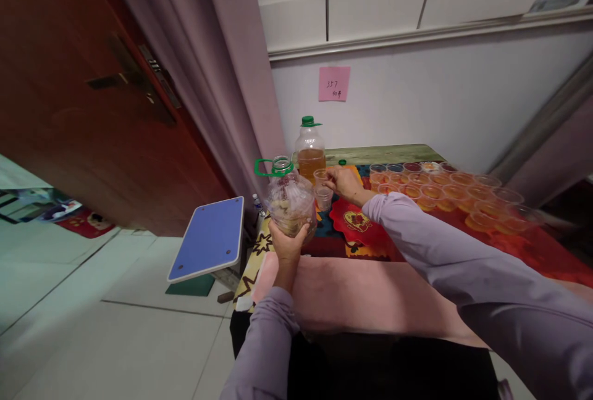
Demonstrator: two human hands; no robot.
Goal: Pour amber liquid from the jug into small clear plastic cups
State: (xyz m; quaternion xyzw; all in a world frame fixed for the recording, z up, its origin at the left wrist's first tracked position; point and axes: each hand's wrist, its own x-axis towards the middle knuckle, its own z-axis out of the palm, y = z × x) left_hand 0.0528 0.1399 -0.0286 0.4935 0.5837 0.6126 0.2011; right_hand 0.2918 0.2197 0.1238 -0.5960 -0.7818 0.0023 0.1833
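My left hand (288, 242) is closed round the lower part of a clear plastic jug (291, 202) with a green carrying ring at its uncapped neck. The jug's surface looks crinkled and reflective, so its contents cannot be made out. Beside it, my right hand (341, 183) pinches the rim of a clear plastic cup (319, 175). Directly below that cup stand more clear plastic cups (323, 198), apparently stacked. Just behind my hands is a second jug (311, 156), green-capped and partly filled with amber liquid.
Rows of clear cups (433, 193) with orange-looking contents cover the table's right side. A red heart-printed mat (359, 221) lies near my right wrist. A green cap (342, 162) sits at the back. To the left is a blue-topped small table (208, 236).
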